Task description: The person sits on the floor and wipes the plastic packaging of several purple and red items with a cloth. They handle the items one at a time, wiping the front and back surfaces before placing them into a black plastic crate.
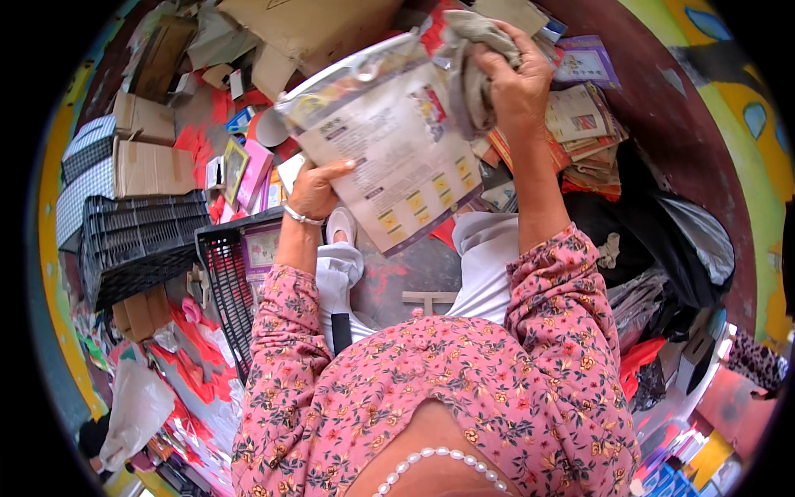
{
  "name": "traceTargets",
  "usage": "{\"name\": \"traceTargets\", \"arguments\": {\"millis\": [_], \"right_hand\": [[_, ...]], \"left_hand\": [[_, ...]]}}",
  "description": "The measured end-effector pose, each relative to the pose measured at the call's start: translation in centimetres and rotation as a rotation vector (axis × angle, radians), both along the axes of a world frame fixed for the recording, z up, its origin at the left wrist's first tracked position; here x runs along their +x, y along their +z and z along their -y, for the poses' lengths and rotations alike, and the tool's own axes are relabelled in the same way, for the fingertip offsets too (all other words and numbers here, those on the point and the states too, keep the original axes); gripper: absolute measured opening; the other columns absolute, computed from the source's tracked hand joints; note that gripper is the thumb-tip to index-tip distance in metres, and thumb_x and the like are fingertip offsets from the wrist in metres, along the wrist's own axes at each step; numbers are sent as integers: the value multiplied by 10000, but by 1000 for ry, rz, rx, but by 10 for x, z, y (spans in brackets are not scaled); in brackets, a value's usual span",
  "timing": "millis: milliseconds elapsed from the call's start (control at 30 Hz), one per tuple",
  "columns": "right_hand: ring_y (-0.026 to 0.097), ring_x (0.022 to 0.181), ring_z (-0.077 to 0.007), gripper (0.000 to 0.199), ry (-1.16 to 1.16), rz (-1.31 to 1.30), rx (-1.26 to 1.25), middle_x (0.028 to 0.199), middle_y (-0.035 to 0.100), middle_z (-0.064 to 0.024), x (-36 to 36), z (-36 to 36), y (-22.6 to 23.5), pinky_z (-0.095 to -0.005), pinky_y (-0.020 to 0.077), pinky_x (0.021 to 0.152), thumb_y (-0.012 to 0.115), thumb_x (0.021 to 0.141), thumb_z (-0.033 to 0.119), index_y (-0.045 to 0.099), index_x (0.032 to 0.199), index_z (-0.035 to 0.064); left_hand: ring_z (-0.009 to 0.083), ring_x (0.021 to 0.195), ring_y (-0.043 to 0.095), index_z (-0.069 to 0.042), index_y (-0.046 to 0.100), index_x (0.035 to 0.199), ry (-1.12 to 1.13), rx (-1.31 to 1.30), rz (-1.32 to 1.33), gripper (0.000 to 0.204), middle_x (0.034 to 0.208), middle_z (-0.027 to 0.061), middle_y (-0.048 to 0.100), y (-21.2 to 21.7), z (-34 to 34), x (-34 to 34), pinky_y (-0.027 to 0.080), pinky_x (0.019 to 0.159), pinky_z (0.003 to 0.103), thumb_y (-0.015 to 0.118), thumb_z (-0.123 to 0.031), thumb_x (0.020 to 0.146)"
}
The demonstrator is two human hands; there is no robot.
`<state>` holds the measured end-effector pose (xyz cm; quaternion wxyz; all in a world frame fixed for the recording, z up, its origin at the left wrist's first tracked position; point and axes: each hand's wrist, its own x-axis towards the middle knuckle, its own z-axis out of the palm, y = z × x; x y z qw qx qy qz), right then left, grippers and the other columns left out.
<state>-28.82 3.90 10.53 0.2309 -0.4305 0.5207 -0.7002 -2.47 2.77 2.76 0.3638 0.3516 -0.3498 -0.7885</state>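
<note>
A flat printed package with a purple border, small pictures and yellow blocks hangs tilted in front of me above the floor. Its left edge is pinched in my left hand, thumb lying over the printed side. My right hand is closed round a crumpled grey cloth, which lies by the package's upper right edge. Whether the cloth presses on the package there, I cannot tell. Part of the package is blurred.
Near my left arm stands a black plastic crate, with another black crate beyond it. Cardboard boxes and a pink box lie at the left. On the right are stacked booklets and dark bags.
</note>
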Motion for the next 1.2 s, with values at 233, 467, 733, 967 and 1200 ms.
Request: {"name": "traceTargets", "arguments": {"millis": [233,467,733,967,1200], "right_hand": [[594,799,-290,339,229,-726,20,961,549,-133,105,-4,-9,-336,498,653,621,670,88,560,1000,132],[585,833,-124,276,345,-331,94,891,627,-86,63,-19,-28,-255,463,752,537,692,-24,600,955,34],[627,727,-242,186,-325,-269,350,787,634,-155,-44,11,-54,-308,472,665,595,703,81,629,876,25],[612,773,-219,251,-269,-601,-101,859,627,-115,-3,-1,-7,-292,471,694,630,728,113,591,968,51],[599,830,-307,278,-45,-924,653,842,611,-168,-1,0,-51,-406,466,708,559,704,160,586,974,98]], "left_hand": [[188,958,530,-14,459,1150,-163,-191,306,456,1055,76,553,-1,-13,-15,428,830,309,597,30,718],[264,997,543,1,415,1194,54,-32,-28,536,1114,125,533,3,-11,4,434,882,369,539,116,685],[260,932,576,27,411,1175,-34,-45,-44,596,1027,153,572,8,-8,14,473,813,358,588,97,610],[249,917,579,32,449,1144,7,-65,19,550,1022,136,580,11,-10,5,467,810,348,580,85,613],[258,898,585,46,428,1154,144,-198,7,489,1032,152,574,0,-3,21,478,812,350,526,86,676]]}}
